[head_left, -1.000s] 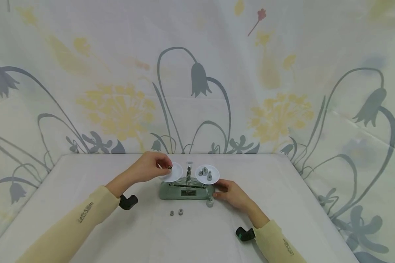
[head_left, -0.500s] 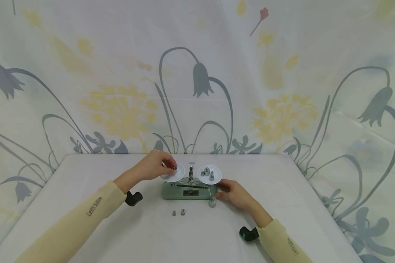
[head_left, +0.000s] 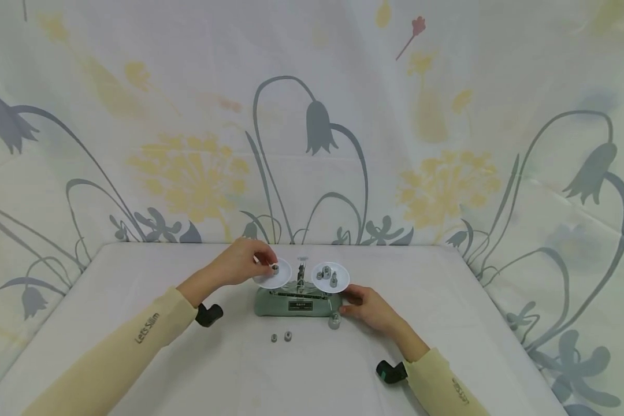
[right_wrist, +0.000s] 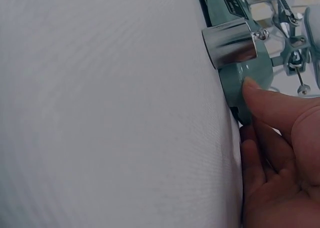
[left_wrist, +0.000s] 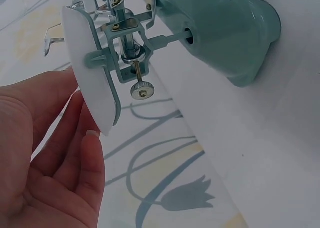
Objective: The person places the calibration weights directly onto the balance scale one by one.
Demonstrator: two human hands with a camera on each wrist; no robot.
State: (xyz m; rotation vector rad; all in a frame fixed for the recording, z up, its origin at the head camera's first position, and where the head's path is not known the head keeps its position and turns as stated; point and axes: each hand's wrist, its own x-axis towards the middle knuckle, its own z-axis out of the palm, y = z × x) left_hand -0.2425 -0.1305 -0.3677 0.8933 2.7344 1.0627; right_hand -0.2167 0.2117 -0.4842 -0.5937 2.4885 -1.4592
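Note:
A green balance scale [head_left: 270, 306] with two white pans stands on the table. At its left pan [head_left: 264, 282], my left hand [head_left: 243, 263] pinches a small metal piece with a dark hole in its top [head_left: 275, 270]. The left wrist view shows the fingers [left_wrist: 92, 168] at the pan's edge, and the pan hides the piece. My right hand [head_left: 372, 310] holds the right end of the base, thumb on its front face and fingers behind. Several metal weights [head_left: 326, 273] stand on the right pan [head_left: 319, 286].
A larger metal weight [head_left: 334, 322] stands against the base's front right, beside my right thumb. Two small weights [head_left: 288, 336] lie on the white table in front of the scale. Behind the table hangs a flower-printed cloth [head_left: 203, 104].
The metal piece at my left fingertips shows more fully over the left pan than before. My right hand keeps its hold on the base. The whole head view has shifted slightly.

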